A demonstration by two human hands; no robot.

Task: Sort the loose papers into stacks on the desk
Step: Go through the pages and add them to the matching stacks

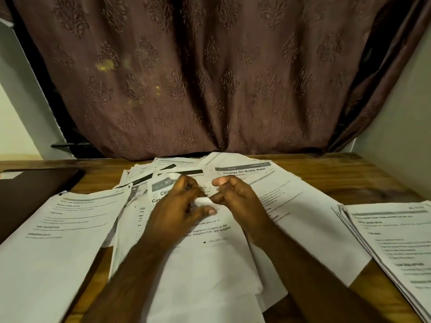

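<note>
Two hands meet over the loose heap of papers (pixel 210 264) in the middle of the wooden surface (pixel 338 176). Curled fingers of the left hand (pixel 179 203) and right hand (pixel 235 194) pinch a small fold of white paper (pixel 203 201) between them. One stack (pixel 53 229) lies to the left, another stack (pixel 394 241) to the right. Beyond the left stack sits a dark closed laptop (pixel 30 190); a patterned curtain (pixel 210 78) hangs behind.

Bare desk (pixel 326 173) between middle heap (pixel 210 264) and right stack (pixel 396 241); laptop (pixel 30 190) blocks far left.
</note>
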